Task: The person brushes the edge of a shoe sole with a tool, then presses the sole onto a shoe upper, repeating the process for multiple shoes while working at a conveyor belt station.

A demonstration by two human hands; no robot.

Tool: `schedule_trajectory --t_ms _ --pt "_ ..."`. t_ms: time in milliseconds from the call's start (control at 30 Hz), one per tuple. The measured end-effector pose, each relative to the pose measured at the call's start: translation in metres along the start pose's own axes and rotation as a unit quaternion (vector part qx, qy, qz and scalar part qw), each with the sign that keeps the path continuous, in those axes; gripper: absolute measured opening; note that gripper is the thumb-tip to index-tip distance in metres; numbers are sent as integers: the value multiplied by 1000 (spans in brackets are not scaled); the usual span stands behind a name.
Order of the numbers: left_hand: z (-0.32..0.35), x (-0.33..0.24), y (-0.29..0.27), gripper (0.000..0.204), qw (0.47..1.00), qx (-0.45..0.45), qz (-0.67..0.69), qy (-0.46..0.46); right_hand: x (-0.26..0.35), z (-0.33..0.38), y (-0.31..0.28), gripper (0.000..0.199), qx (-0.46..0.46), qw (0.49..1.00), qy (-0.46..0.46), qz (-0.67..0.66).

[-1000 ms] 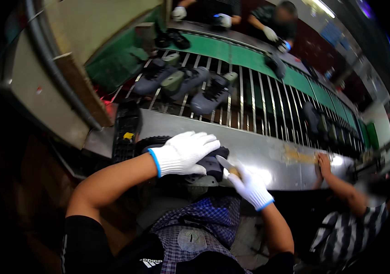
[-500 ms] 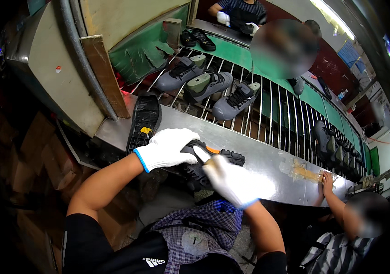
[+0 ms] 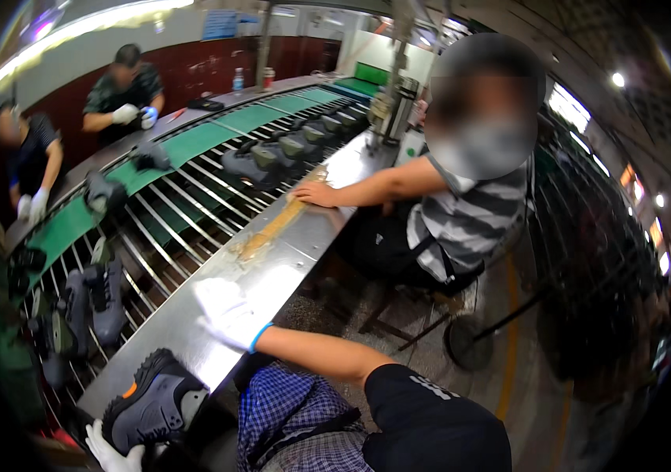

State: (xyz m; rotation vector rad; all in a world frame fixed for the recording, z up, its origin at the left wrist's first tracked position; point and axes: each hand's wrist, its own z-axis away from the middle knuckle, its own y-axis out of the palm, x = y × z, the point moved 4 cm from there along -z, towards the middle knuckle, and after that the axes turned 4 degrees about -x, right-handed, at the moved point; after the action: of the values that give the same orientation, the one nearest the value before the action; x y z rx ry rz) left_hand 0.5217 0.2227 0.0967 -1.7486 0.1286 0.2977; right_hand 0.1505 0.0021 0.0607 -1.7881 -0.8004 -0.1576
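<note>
At the lower left, my white-gloved left hand (image 3: 111,448) grips a dark grey lace-up shoe (image 3: 143,421) by one end. The shoe lies tilted on its side at the ledge, its black lugged sole with an orange patch facing away from me. A pale insert shows in its opening. My gloved right hand (image 3: 229,315) is over the metal ledge (image 3: 272,271), fingers apart, washed out by glare. No tool shows in it.
A roller conveyor (image 3: 194,193) carries grey shoes (image 3: 103,303) at the left and a row of shoes (image 3: 272,157) farther along. Brown tape (image 3: 272,232) marks the ledge. A seated person's bare hand (image 3: 316,193) rests there. Two gloved people work across the green strip (image 3: 135,169).
The view has swung right. My right hand has left the shoe and moved out over the ledge; the pale-tipped tool it held no longer shows. My left hand still holds the shoe.
</note>
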Motion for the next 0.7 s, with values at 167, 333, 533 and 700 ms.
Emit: schedule_trajectory --t_ms 167,333,533,700 --pt "-15 -15 -3 92 986 48 148 -58 57 -6 40 74 132 963 -62 -225" --pt "8 -103 -68 98 915 -182 340 -120 39 54 47 37 206 905 -228 -295" --pt "-27 -207 56 70 763 -51 635 -107 -38 202 25 60 338 650 321 -600" --pt "-20 -306 146 80 552 185 809 -83 -117 273 -34 87 222 382 465 -767"
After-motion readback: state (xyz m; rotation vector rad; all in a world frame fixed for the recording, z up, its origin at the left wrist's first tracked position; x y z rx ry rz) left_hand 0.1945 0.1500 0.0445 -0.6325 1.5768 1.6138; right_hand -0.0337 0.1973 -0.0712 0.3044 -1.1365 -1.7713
